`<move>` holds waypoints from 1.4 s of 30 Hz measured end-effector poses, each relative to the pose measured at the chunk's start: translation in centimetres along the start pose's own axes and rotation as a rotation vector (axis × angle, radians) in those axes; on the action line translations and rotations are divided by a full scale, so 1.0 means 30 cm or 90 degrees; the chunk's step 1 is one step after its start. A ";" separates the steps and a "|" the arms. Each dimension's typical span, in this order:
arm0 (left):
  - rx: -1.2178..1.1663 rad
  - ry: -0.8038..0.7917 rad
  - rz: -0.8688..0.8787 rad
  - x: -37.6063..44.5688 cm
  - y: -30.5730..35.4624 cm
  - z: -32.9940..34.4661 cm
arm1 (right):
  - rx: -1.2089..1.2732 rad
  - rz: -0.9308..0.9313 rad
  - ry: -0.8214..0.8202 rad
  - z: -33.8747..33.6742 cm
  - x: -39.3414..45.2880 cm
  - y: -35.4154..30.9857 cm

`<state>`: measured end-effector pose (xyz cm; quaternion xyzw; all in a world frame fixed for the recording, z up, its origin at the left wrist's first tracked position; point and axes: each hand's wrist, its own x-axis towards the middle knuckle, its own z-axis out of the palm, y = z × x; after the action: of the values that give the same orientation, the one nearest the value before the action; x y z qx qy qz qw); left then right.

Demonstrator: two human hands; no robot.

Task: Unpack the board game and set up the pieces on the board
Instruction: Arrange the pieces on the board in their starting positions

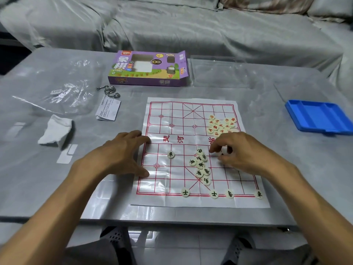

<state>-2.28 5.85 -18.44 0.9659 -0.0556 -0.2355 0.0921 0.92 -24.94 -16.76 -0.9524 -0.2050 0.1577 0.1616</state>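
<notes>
A thin, creased paper board [172,131] with a red grid lies flat on the smooth grey table [57,188], its near edge close to the table's near edge. The left hand [122,150] rests palm down with fingers spread wide across the board's left edge, holding nothing. The right hand [240,150] hovers over the right half, fingers curled in toward the thumb around a small dark-marked spot; whether it grips a piece cannot be told.

Round cream discs with black characters form a loose cluster [201,165] near the middle, just left of the right hand. A single disc [170,154] sits alone further left. Four discs stand along the near line [214,194]. A heap of red-marked discs [221,125] fills the far right of the board.

The board's far left squares are bare. Beyond it lies an open purple cardboard box [147,68], with a clear plastic lid [215,71] to its right. A blue moulded tray [319,117] sits at the right edge. To the left are crinkled clear wrap [63,88], a folded leaflet [108,109], a wire puzzle [109,90] and a crumpled white tissue [55,132].
</notes>
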 end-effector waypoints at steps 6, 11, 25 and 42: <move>0.003 0.001 0.002 0.002 0.000 -0.001 | -0.034 0.070 -0.020 -0.037 0.004 0.067; 0.001 0.002 0.003 0.001 0.000 -0.001 | -0.031 0.062 -0.033 -0.003 0.004 0.060; 0.007 -0.003 0.001 -0.006 0.008 -0.007 | -0.043 0.063 -0.018 0.011 0.017 0.065; 0.007 -0.001 -0.003 0.002 0.007 -0.002 | -0.034 -0.052 -0.090 0.051 -0.004 -0.047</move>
<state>-2.20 5.63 -18.39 0.9663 -0.0547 -0.2364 0.0860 -0.23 -23.41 -17.56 -0.9336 -0.2589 0.2123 0.1277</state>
